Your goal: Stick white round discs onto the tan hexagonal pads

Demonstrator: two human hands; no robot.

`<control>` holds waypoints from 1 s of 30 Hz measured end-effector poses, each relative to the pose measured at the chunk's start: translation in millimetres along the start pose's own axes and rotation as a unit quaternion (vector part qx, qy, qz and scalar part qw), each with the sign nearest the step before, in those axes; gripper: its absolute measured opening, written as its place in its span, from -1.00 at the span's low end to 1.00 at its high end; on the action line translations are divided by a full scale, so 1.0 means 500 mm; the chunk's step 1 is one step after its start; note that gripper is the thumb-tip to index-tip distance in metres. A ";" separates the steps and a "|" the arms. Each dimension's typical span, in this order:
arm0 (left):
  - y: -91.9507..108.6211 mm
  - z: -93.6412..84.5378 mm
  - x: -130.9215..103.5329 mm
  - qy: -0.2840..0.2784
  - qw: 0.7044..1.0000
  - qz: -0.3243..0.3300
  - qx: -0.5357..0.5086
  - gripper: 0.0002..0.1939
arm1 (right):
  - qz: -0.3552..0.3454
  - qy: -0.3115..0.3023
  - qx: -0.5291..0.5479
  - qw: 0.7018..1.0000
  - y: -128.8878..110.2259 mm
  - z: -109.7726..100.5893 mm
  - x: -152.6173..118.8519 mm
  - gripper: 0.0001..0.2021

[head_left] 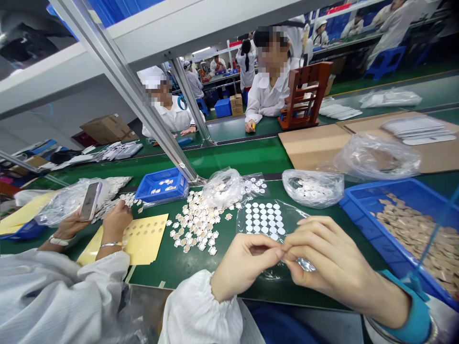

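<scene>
My left hand point(244, 265) and my right hand point(322, 258) meet at the fingertips, near the table's front edge. Both are pinched; whatever small item lies between the fingers is hidden. Beneath them a clear plastic sheet point(292, 215) lies on the green table, and rows of round white stickers point(263, 217) show on its left part. To the left is a loose pile of small white-edged round pieces point(201, 217). Behind the sheet sits a clear bag of white pieces point(311, 188). A blue wristband point(409, 306) circles my right wrist.
On the right stands a blue bin point(394, 234) of tan pieces. A small blue tray point(161, 186) sits behind the pile. A co-worker's hand point(116, 222) rests by yellow sheets point(145, 239); their other holds a phone point(90, 200). A metal post point(143, 100) rises beyond the tray.
</scene>
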State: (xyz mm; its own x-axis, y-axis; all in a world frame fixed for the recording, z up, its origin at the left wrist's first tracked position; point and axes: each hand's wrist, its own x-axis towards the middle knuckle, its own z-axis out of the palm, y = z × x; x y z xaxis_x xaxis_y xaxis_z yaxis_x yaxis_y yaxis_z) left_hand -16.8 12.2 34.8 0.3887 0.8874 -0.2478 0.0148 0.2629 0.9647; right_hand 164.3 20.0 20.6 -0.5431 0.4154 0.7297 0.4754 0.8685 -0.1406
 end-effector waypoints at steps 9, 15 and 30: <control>-0.005 0.008 0.016 0.028 0.998 -0.002 0.062 -0.93 | 0.049 0.031 0.018 0.998 -0.003 0.022 -0.023 -0.83; -0.010 0.018 0.024 0.023 0.998 -0.049 -0.015 -0.89 | 0.088 0.064 0.104 0.989 0.002 0.027 -0.034 -0.84; -0.031 -0.053 0.011 0.125 0.989 -0.051 -0.059 -0.74 | 0.302 0.146 0.310 0.890 0.011 -0.009 -0.143 -0.93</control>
State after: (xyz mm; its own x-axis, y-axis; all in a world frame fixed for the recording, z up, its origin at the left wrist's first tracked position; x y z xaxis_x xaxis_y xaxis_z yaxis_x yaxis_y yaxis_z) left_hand -39.2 22.9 16.3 0.1496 0.9161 -0.3719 -0.0717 0.3852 0.9200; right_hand 208.8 -6.3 -29.1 -0.0729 0.8472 0.5263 0.0980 0.5313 -0.8415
